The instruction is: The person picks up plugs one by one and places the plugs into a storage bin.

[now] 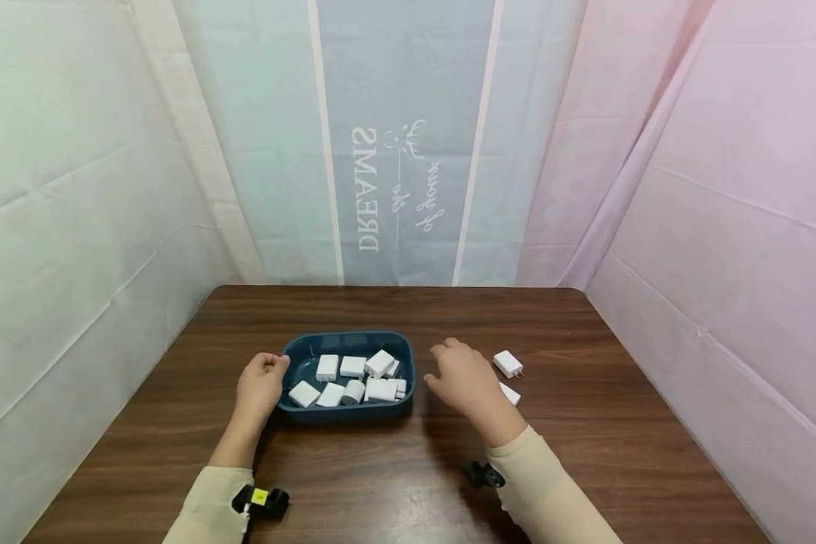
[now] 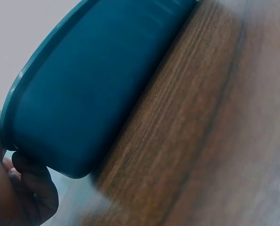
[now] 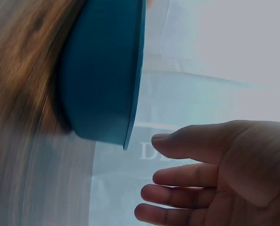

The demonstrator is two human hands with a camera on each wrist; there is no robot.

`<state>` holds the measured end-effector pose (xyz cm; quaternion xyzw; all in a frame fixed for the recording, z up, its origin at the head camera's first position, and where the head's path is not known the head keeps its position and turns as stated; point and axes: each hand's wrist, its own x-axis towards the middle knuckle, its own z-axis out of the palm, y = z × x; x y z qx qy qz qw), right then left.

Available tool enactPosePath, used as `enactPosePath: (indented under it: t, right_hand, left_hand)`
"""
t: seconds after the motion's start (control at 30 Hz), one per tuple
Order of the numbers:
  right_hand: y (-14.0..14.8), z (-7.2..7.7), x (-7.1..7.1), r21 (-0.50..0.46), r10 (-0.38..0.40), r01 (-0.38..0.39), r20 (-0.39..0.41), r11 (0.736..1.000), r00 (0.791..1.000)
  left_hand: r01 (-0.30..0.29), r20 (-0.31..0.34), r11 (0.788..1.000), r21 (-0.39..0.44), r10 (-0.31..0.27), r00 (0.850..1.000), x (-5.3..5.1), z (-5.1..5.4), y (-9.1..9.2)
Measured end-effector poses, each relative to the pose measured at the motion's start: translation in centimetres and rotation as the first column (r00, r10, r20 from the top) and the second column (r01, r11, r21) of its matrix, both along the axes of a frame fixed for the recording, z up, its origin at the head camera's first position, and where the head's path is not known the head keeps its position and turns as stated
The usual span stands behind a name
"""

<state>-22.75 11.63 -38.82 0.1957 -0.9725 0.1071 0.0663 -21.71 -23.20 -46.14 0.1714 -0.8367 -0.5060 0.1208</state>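
A dark blue plastic basin [image 1: 345, 413] stands on the table with several white charger plugs [image 1: 327, 367] heaped inside. At its left end my left hand [image 1: 259, 384] pinches the rim; the left wrist view shows curled fingers [image 2: 38, 188] under the rim of the basin [image 2: 78, 89]. My right hand [image 1: 468, 381] hovers just right of the basin, apart from it and holding nothing. In the right wrist view its thumb and fingers [image 3: 182, 193] reach toward the basin's edge [image 3: 104, 84], loosely extended.
Two more white plugs lie on the table right of my right hand: one plug [image 1: 508, 363] with its prongs showing, and another plug [image 1: 510, 394] partly hidden by the hand. The brown wooden table [image 1: 394, 483] is bounded by a back curtain [image 1: 408, 91] and pale side sheets.
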Motion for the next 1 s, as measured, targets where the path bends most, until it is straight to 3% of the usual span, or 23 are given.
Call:
enactPosePath:
  t: [0.43,0.63,1.0]
  right_hand:
    - [4.7,-0.8,-0.2,0.08,-0.118,0.113,0.062,0.99,0.991]
    - [6.0,-1.3,-0.6,0.079,-0.134,0.127,0.095,0.989,0.986]
    - [7.4,-1.4,-0.3,0.067,-0.207,0.198,0.187,0.978,0.96]
  left_hand:
    - [0.001,0.008,1.0,-0.007,-0.001,1.0,-0.1,-0.1,0.1]
    - [-0.002,0.019,1.0,-0.003,0.002,1.0,0.0,-0.3,-0.1]
    - [0.004,0.007,1.0,-0.007,-0.004,1.0,-0.2,-0.3,-0.1]
